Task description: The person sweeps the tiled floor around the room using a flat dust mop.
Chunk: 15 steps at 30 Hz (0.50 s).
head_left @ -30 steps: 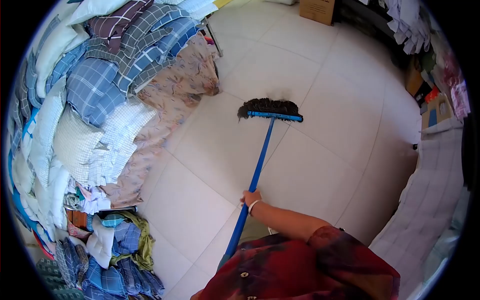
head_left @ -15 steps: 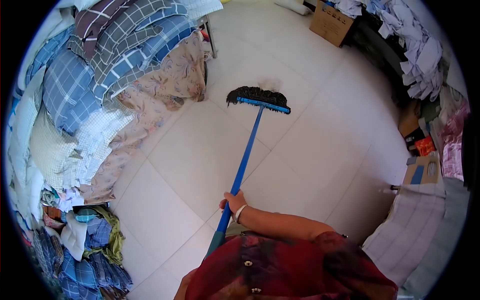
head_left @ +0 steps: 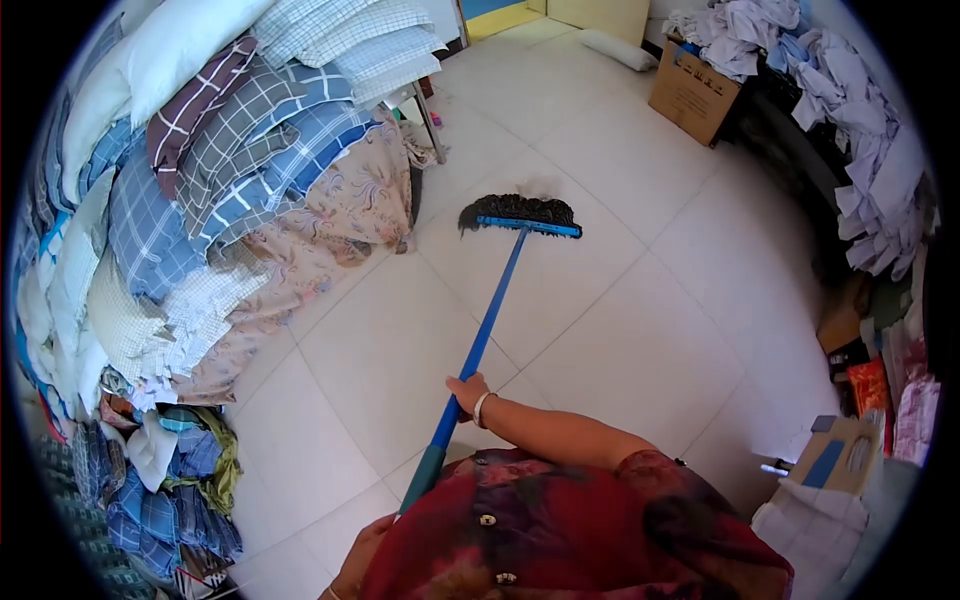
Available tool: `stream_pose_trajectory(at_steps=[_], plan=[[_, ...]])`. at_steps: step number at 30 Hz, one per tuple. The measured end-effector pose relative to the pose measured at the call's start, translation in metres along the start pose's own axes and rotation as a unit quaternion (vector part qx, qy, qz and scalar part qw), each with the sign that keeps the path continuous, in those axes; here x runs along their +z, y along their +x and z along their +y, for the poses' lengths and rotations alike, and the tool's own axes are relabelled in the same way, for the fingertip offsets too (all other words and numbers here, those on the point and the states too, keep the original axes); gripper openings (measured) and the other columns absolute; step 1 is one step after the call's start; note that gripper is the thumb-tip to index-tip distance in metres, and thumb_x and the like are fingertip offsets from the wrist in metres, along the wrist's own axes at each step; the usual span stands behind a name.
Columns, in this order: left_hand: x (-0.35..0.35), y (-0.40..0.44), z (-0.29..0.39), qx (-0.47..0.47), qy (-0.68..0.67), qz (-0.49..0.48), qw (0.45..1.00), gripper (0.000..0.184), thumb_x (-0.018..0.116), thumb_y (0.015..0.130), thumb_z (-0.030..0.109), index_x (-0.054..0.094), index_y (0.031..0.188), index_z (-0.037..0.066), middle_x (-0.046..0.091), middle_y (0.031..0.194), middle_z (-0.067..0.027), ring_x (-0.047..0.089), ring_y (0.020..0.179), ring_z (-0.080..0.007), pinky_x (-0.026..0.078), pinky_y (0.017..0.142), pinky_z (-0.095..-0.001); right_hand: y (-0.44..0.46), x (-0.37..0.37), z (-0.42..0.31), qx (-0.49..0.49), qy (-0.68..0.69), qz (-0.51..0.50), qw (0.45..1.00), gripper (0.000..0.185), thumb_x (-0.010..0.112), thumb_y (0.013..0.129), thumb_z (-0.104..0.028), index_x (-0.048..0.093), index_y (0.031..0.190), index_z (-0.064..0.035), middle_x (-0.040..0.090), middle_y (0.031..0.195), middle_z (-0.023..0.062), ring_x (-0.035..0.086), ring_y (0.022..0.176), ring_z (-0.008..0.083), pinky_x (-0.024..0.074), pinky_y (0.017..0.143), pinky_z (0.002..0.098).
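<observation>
The right hand (head_left: 468,393) is clamping its fingers around the pole of a long blue mop (head_left: 493,310), whose shaggy black head (head_left: 525,210) is resting on the pale square-tiled floor (head_left: 610,350). The left hand (head_left: 370,540) is showing near the teal grip (head_left: 425,475); its finger state cannot be told.

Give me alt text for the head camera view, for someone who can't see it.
A person's right hand grips a blue mop pole, the dark mop head on a pale tiled floor. The left hand is partly hidden by a red shirt. Checked pillows are heaped at left; a cardboard box and pale cloth at right.
</observation>
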<state>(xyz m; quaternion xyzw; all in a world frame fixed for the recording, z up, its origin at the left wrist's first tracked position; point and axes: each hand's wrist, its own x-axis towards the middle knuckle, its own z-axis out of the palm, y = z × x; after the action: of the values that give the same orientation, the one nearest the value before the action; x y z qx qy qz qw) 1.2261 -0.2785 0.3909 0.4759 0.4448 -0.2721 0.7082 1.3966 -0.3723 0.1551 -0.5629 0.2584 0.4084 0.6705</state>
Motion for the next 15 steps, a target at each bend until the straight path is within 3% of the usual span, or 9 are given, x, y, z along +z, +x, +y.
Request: stream_pose_trajectory(at_steps=[3,5,10,13,15], plan=[[0.032,0.021,0.022,-0.007,-0.009,0.015,1.0,0.02,0.041,0.076,0.009,0.046,0.092,-0.002,0.053,0.076,-0.0078,0.051,0.064,-0.0114,0.041,0.057,-0.0206,0.011,-0.023,-0.042,0.001,-0.029,-0.011,1.0,0.052,0.051,0.067,-0.031,0.024,0.094,0.0048,0.047,0.069,0.0157,0.05,0.046,0.0223,0.0419,0.034,0.0306],[0.038,0.045,0.029,-0.008,0.021,0.001,1.0,0.024,0.039,0.078,0.009,0.042,0.099,-0.003,0.052,0.086,-0.0082,0.051,0.073,-0.0122,0.042,0.065,-0.0206,0.026,-0.041,-0.066,0.01,-0.067,-0.026,0.997,0.053,0.051,0.067,-0.032,0.024,0.098,0.0016,0.048,0.073,0.0163,0.051,0.053,0.0238,0.0432,0.038,0.0338],[0.078,0.099,0.075,-0.014,-0.005,-0.016,1.0,0.026,0.04,0.077,0.009,0.041,0.101,-0.002,0.052,0.086,-0.0078,0.051,0.073,-0.012,0.041,0.066,-0.02,0.076,-0.079,-0.116,-0.01,-0.083,-0.044,0.996,0.058,0.049,0.066,-0.039,0.024,0.099,0.0004,0.049,0.074,0.0146,0.052,0.054,0.0227,0.0444,0.042,0.0333],[0.096,0.139,0.111,-0.002,-0.011,-0.03,0.999,0.028,0.041,0.077,0.009,0.04,0.102,-0.002,0.051,0.085,-0.0071,0.05,0.074,-0.0112,0.041,0.066,-0.0202,0.117,-0.105,-0.148,0.038,0.021,-0.152,0.987,0.041,0.042,0.071,-0.04,0.04,0.091,-0.005,0.051,0.064,0.0091,0.051,0.051,0.0182,0.0418,0.04,0.0304],[0.11,0.169,0.14,0.01,-0.012,-0.031,0.999,0.028,0.041,0.077,0.009,0.04,0.102,-0.002,0.051,0.083,-0.0063,0.049,0.073,-0.0106,0.041,0.066,-0.0204,0.129,-0.129,-0.168,0.052,0.041,-0.045,0.997,0.029,0.04,0.072,-0.035,0.046,0.084,-0.0085,0.05,0.058,0.0073,0.05,0.049,0.0171,0.0409,0.041,0.0308]])
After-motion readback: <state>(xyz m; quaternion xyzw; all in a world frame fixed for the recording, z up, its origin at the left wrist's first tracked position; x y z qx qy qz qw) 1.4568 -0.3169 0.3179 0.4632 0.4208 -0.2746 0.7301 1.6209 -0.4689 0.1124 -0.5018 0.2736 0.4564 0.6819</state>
